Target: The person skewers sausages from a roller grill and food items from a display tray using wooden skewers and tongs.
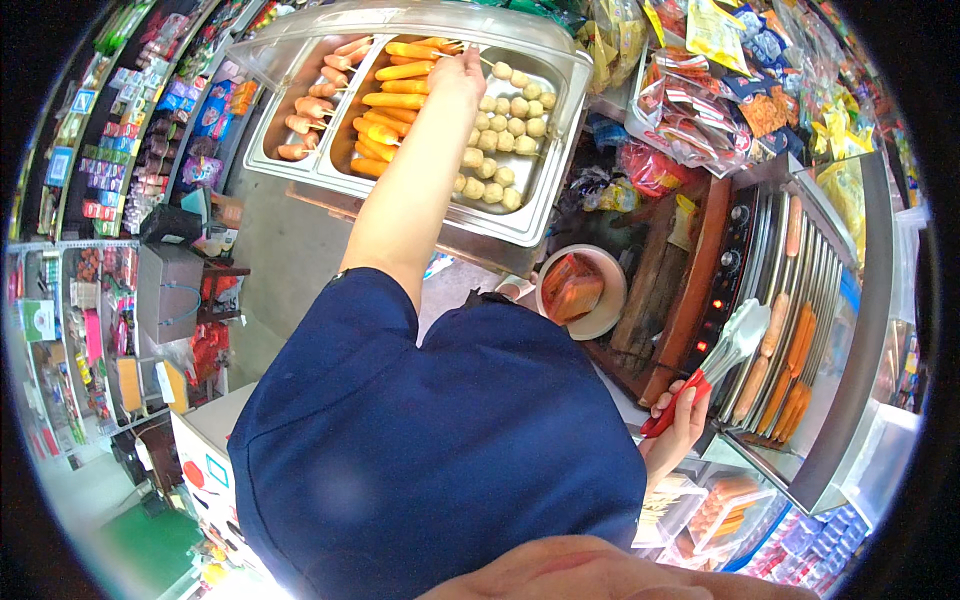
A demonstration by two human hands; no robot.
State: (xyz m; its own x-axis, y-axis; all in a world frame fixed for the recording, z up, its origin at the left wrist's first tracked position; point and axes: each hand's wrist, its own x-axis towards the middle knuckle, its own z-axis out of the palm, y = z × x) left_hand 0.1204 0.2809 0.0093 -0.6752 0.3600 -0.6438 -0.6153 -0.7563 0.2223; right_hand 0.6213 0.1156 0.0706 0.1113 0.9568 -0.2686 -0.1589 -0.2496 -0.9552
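Observation:
My left hand is over a steel food warmer with a raised clear lid. Its fingers pinch the stick of a skewer of pale balls, which lies slantwise in the right pan. More ball skewers lie in that pan. Under my forearm, the middle pan holds yellow-orange sausages on sticks; short pink sausages on sticks fill the left one. My right hand grips red-handled tongs, their head above the near edge of a roller grill. Several sausages rest on the rollers.
A white bucket with packaged food inside stands between warmer and grill. Bagged snacks crowd the upper right. Clear boxes of sausages sit below the grill. Stocked shelves line the left, beside a grey box.

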